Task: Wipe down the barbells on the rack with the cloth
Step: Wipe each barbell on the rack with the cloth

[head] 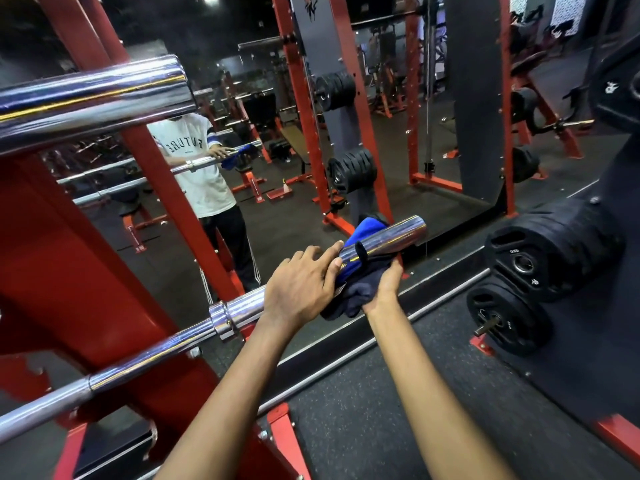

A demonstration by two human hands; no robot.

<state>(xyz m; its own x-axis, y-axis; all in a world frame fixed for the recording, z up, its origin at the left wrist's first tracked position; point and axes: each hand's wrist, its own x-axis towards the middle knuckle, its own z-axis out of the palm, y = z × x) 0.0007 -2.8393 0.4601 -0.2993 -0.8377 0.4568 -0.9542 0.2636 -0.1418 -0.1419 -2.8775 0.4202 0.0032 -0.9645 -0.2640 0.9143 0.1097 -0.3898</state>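
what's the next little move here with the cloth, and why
Probably slide the cloth outward along the barbell sleeve toward its free end. The right hand grips the cloth wrapped round the sleeve, the left hand rests on the bar beside it, and bare chrome shows beyond the cloth.

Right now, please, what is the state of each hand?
The left hand is open, its fingers resting on the barbell.
The right hand grips the cloth wrapped round the barbell.
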